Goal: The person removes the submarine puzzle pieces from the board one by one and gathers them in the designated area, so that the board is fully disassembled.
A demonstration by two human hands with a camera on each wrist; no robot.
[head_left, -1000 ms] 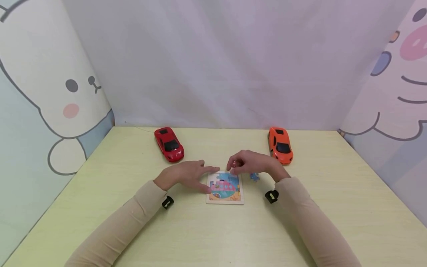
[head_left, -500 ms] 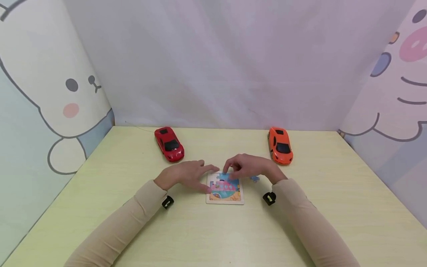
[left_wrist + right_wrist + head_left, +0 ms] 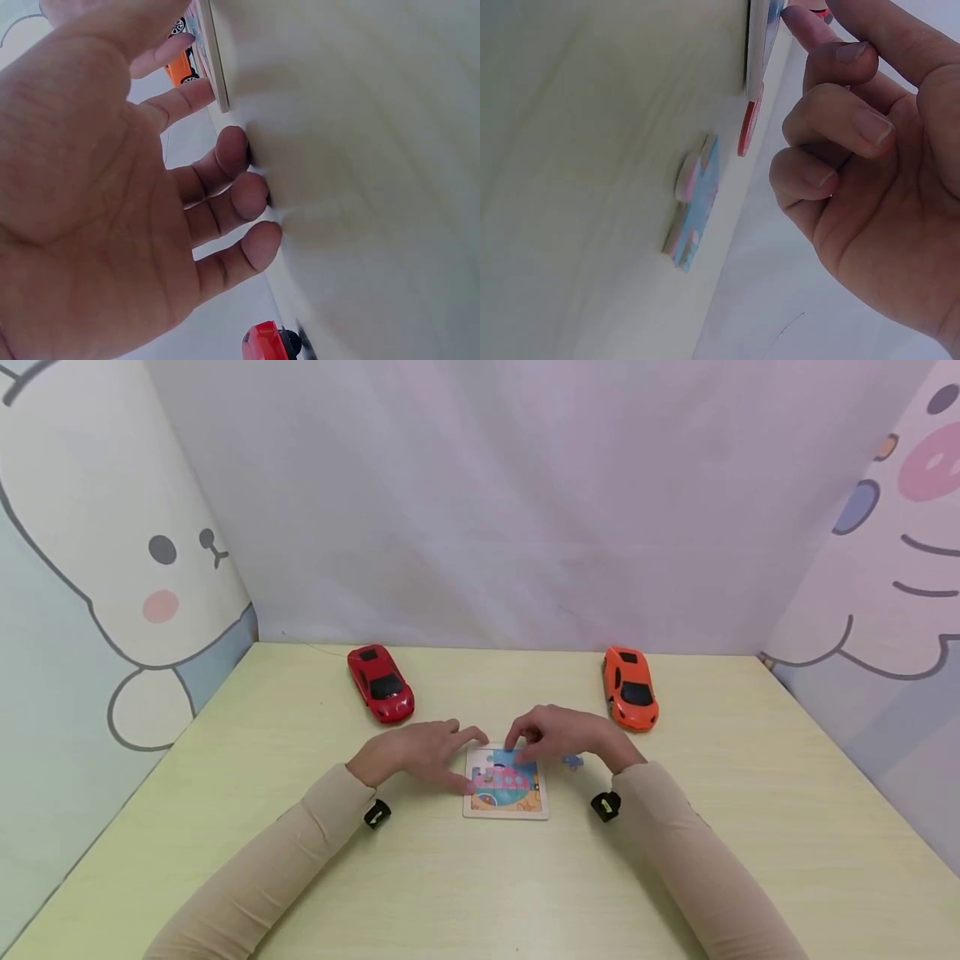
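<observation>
A small square jigsaw puzzle (image 3: 506, 816) in a pale tray lies on the table, its picture a pink and teal sea creature on blue. Pale gaps show among the pieces at its upper left. My left hand (image 3: 429, 753) rests at the tray's left side, thumb on the left edge and index fingertip at the upper corner, the other fingers loosely bent. Over the top edge, my right hand (image 3: 558, 732) has index finger and thumb on a blue puzzle piece (image 3: 504, 757); its other fingers curl in. A loose blue piece (image 3: 696, 206) lies beside that hand.
A red toy car (image 3: 381, 685) stands back left, an orange toy car (image 3: 632, 689) back right. Another flat red piece (image 3: 748, 127) lies beyond the tray in the right wrist view. A pale curtain (image 3: 480, 527) hangs behind the table (image 3: 480, 885).
My right hand has shifted slightly left and down, from above the tray's top edge onto the upper pieces. My left hand stays by the left side, its index finger bending a little.
</observation>
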